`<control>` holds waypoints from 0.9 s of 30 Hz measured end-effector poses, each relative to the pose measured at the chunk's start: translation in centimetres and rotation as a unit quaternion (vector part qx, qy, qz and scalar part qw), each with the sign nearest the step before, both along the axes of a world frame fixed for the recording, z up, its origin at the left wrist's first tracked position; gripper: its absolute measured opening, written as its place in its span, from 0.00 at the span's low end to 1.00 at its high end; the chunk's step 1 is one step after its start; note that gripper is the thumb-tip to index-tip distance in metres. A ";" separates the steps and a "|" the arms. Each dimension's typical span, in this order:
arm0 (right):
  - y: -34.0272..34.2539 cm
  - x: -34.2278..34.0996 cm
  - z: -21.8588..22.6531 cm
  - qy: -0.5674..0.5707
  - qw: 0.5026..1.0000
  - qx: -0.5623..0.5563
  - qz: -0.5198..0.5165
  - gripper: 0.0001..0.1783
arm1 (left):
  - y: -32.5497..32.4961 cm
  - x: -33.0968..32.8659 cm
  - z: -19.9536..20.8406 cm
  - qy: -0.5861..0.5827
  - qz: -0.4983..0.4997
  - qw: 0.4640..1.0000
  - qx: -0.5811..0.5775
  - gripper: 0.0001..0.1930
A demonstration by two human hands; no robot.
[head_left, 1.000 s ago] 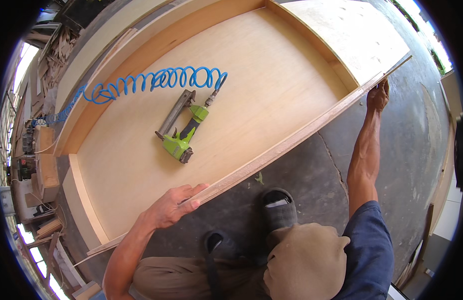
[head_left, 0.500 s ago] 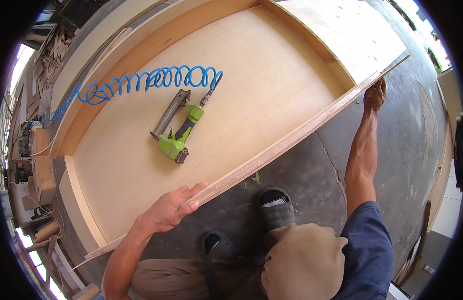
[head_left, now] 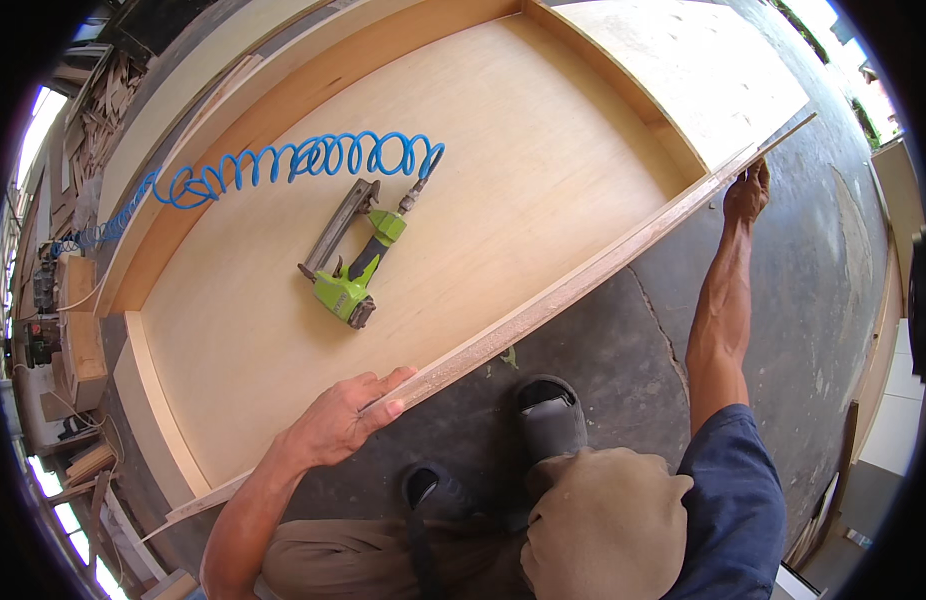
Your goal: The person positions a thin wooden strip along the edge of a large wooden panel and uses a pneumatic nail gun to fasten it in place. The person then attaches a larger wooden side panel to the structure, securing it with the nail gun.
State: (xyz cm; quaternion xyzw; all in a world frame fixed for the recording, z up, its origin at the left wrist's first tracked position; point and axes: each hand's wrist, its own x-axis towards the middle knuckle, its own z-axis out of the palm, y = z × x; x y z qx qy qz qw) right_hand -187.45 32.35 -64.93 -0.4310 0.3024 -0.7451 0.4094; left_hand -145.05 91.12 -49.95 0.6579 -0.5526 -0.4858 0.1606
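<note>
From where I stand: green nail gun (head_left: 366, 258) and blue coiled hose (head_left: 308, 155) obstruct the panel (head_left: 523, 180), left of middle; open passage to their right. Far board (head_left: 283, 97) and end board (head_left: 618, 85) wall it in. Free floor (head_left: 623, 380) between near strip (head_left: 573, 283) and right slipper (head_left: 552, 435).

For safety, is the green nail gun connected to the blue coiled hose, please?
Connected: a metal fitting joins the blue hose to the nail gun.

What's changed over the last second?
Little: the whole scene drifted slightly left in the picture, likely from head movement. Nothing visibly taken up or let go. Left hand stays on the strip, right hand near its far end; nail gun unmoved on the panel.
</note>
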 end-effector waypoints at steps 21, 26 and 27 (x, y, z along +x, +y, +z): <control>0.8 0.3 0.6 0.027 1.000 -0.009 -0.003 0.21 | -0.1 -0.3 0.2 -0.006 0.025 0.999 0.024 0.35; 0.8 0.1 0.6 0.049 0.999 -0.008 -0.016 0.22 | -0.1 -0.3 0.2 0.006 0.033 0.998 0.045 0.33; 1.0 0.2 0.6 0.050 0.999 -0.006 -0.018 0.22 | 0.0 -0.3 0.2 0.005 0.034 0.998 0.045 0.34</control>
